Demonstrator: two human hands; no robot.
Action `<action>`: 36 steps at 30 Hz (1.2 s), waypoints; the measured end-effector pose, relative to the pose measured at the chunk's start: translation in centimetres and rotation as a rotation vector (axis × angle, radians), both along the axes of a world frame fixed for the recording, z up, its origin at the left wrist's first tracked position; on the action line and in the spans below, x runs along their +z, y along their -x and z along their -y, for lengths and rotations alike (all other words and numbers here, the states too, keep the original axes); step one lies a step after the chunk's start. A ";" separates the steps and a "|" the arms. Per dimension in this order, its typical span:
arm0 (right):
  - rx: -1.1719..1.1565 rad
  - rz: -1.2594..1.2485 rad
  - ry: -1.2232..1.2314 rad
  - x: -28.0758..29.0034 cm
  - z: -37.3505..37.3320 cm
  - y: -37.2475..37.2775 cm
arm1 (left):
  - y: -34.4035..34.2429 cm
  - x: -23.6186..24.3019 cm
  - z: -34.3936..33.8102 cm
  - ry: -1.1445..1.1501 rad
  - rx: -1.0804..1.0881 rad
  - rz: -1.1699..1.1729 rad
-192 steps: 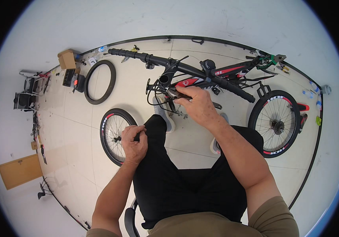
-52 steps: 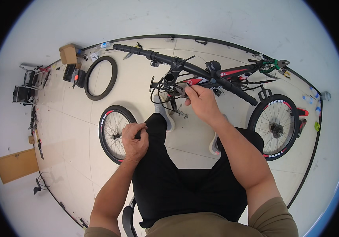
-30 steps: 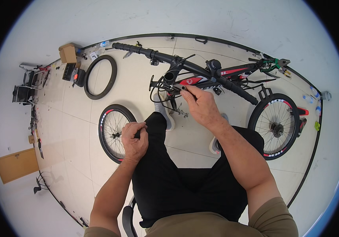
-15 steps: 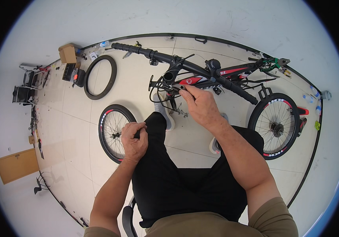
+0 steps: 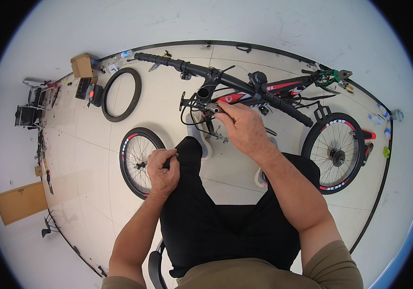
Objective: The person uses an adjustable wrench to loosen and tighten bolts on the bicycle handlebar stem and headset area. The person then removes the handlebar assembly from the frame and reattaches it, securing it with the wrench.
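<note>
A partly assembled black and red bicycle (image 5: 233, 98) lies ahead of me, with its black handlebar (image 5: 286, 108), stem tube (image 5: 204, 92) and loops of cable. My right hand (image 5: 242, 127) grips a small metal tool (image 5: 214, 108) at the cluster of parts below the stem, thumb and forefinger closed on it; its exact kind is unclear. My left hand (image 5: 163, 168) rests curled on my left knee, and whatever is inside its fingers is hidden. A front wheel (image 5: 129, 164) lies to the left of that hand.
A rear wheel (image 5: 332, 178) lies right of me, and a loose tyre (image 5: 134, 98) at the back left. An open carton (image 5: 81, 66), black boxes, bottles and pliers (image 5: 344, 74) are near the skirting. A folded metal-framed item (image 5: 26, 115) stands at the left wall.
Over the last second my right hand has shifted slightly left and up, its fingertips turning with the metal tool. My left hand stays on the knee.
</note>
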State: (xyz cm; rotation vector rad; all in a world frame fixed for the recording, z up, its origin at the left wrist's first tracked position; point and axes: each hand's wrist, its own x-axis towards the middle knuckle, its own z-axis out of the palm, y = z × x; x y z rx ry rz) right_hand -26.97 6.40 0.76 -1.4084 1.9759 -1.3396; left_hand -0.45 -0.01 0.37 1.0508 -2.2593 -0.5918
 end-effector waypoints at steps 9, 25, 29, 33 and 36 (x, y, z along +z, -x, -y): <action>0.005 0.233 -0.094 0.4 0.1 0.0 | -0.1 0.3 -0.1 -0.037 -0.018 0.047; 0.004 0.106 -0.066 -0.1 0.2 -0.3 | -0.2 0.1 0.0 -0.020 -0.024 0.036; -0.008 0.097 -0.058 -0.2 0.2 -0.4 | -0.1 0.4 -0.1 -0.016 -0.023 0.035; -0.023 0.053 -0.050 0.2 0.2 -0.6 | -0.1 0.3 0.0 -0.016 -0.007 0.014; -0.041 0.157 -0.060 -0.4 0.2 -0.8 | 0.0 0.1 0.0 -0.009 0.006 -0.018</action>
